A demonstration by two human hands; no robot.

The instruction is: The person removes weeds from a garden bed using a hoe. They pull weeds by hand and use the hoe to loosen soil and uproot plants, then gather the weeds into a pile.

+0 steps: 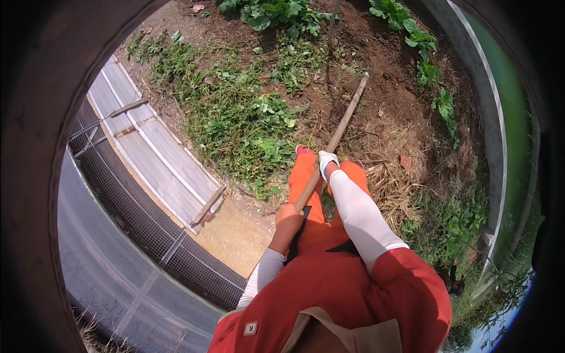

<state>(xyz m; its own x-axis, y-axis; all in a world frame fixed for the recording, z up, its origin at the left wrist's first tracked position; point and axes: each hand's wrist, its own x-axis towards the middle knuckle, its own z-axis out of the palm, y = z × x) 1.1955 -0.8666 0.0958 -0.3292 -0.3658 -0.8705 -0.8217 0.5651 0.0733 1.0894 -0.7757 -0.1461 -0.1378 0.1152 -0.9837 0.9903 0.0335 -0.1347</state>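
A long wooden tool handle [346, 118] slants away from my body towards the bare soil. My left hand [289, 216], without a glove, grips its near end at my thigh. Farther along the shaft, my right hand [328, 164], in a white glove, is closed around it between my knees. The far end of the handle is over brown soil [384, 84]; whether a tool head is fixed there, I cannot tell. Pulled or cut green weeds [238, 123] lie in a wide heap ahead and to the left of my feet.
Leafy vegetable plants [282, 15] grow at the top, with a row of greens [426, 70] at the right. Dry straw [393, 176] lies beside my right leg. Corrugated sheets [154, 145] and a mesh fence [145, 189] run along the left; a low wall [496, 110] curves at right.
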